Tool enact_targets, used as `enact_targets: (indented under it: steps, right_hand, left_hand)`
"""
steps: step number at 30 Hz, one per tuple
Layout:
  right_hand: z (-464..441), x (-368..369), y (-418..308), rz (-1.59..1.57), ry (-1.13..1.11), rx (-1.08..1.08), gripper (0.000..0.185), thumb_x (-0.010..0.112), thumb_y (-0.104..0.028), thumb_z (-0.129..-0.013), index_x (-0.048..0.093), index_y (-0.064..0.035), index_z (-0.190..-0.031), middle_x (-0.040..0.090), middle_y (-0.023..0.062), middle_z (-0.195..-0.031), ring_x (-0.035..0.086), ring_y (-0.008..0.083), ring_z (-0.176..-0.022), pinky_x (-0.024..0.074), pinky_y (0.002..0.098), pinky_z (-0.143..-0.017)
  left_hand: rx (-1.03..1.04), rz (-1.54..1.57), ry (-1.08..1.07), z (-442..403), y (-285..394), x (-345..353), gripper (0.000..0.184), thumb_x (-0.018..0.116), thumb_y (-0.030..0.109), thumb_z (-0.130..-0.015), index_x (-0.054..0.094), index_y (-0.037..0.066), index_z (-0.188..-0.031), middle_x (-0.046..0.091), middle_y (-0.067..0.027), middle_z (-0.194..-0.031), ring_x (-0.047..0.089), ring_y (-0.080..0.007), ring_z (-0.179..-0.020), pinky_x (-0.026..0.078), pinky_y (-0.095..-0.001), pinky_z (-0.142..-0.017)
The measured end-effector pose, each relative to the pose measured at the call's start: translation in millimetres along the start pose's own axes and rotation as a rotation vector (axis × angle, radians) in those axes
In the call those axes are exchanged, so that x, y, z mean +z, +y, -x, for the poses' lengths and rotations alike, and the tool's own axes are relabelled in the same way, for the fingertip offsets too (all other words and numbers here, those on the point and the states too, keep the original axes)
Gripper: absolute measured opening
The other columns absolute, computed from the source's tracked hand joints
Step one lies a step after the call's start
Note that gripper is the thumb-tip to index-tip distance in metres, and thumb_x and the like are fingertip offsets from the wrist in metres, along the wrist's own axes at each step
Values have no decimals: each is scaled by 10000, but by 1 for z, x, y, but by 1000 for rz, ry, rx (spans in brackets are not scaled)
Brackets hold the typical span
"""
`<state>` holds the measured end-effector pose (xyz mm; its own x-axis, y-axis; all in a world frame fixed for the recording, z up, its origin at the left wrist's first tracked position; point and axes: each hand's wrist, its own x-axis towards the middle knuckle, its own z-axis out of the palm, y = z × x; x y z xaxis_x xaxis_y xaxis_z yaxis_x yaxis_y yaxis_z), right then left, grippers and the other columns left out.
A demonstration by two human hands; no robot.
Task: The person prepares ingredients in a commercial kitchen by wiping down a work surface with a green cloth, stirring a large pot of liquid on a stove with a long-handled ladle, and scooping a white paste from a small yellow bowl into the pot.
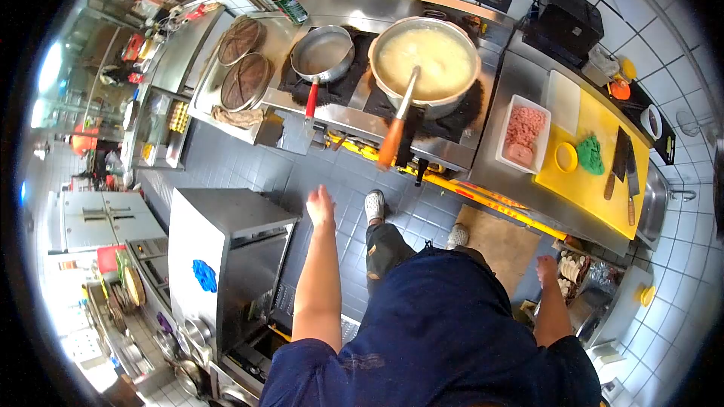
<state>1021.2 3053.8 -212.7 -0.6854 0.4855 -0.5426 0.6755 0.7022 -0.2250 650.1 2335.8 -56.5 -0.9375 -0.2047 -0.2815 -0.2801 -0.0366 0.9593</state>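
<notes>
My left hand [320,206] hangs over the tiled floor, away from the stove, its fingers curled and partly turned from view. Low on the right, my right hand [547,270] is beside the counter's lower shelf; its fingers are too small to make out. On the stove, a large pot [426,60] holds pale liquid, with a wooden-handled ladle [400,120] in it. To its left sits a smaller pan [323,53] with a red handle. On the right counter, a white tray [523,136] of minced meat stands by a yellow cutting board [596,196].
Two knives [620,154], a green cloth [590,154] and a yellow ring-shaped item [565,157] lie on the board. Two round strainers [246,81] are left of the stove. A steel cabinet [226,215] stands left of my left arm; a sink [654,200] is far right.
</notes>
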Motion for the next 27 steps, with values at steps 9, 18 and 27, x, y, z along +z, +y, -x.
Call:
enact_targets:
  steps: [9, 18, 27]
  right_hand:
    - [132, -7, -223, -616, 64, 521, 280, 638, -253, -871, 656, -29, -1039, 627, 105, -689, 555, 189, -500, 421, 347, -419]
    - [205, 84, -247, -99, 268, 14, 267, 598, -284, -883, 698, -48, -956, 683, 130, -747, 638, 224, -562, 514, 368, -524]
    - [194, 155, -187, -238, 249, 193, 223, 604, -262, -881, 676, -72, -972, 640, 70, -674, 599, 172, -525, 474, 331, -460]
  left_hand:
    - [61, -623, -13, -233, 138, 61, 556, 541, 479, -940, 599, -73, -978, 637, -245, -814, 616, -399, -823, 472, -461, -772]
    - [224, -743, -195, -255, 143, 56, 294, 655, 238, -876, 621, -14, -1025, 670, -210, -853, 658, -384, -822, 500, -455, -742]
    - [264, -785, -309, -283, 150, 17, 319, 649, 223, -871, 643, 3, -1103, 682, -210, -886, 660, -362, -829, 502, -432, -758]
